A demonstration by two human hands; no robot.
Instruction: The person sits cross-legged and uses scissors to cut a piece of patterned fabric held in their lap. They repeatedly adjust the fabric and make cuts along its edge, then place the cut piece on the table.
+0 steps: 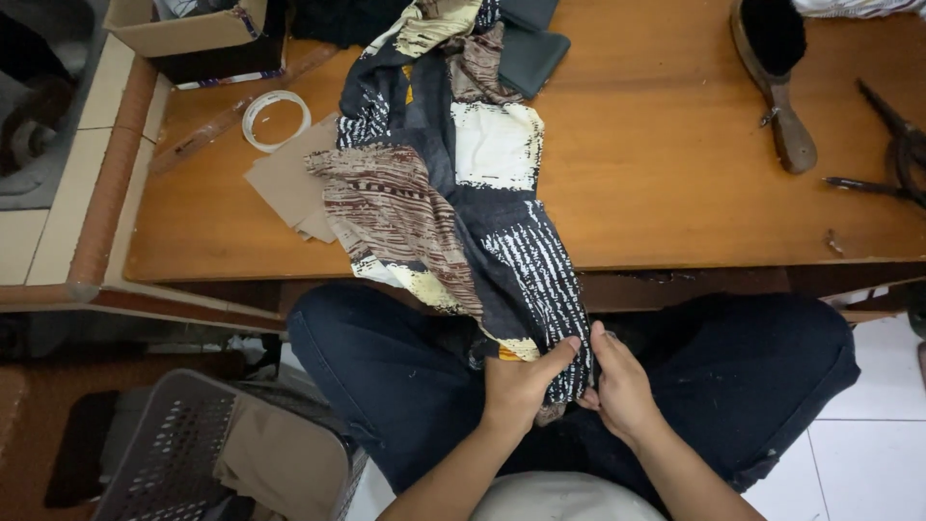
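Note:
A patterned cloth (453, 193) in black, white, brown and cream drapes from the low wooden table (656, 154) down into my lap. My left hand (521, 386) and my right hand (617, 386) pinch its lower end side by side, thumbs on top, above my dark trousers (386, 376). The cloth's very tip is hidden between my fingers.
On the table lie brown paper pieces (285, 178), a roll of clear tape (276, 118), a ruler (207, 130), a wooden-handled brush (776, 68), scissors (902, 145) and a pen (863, 185). A cardboard box (188, 29) sits at the far left corner. A grey perforated basket (183, 453) stands by my left knee.

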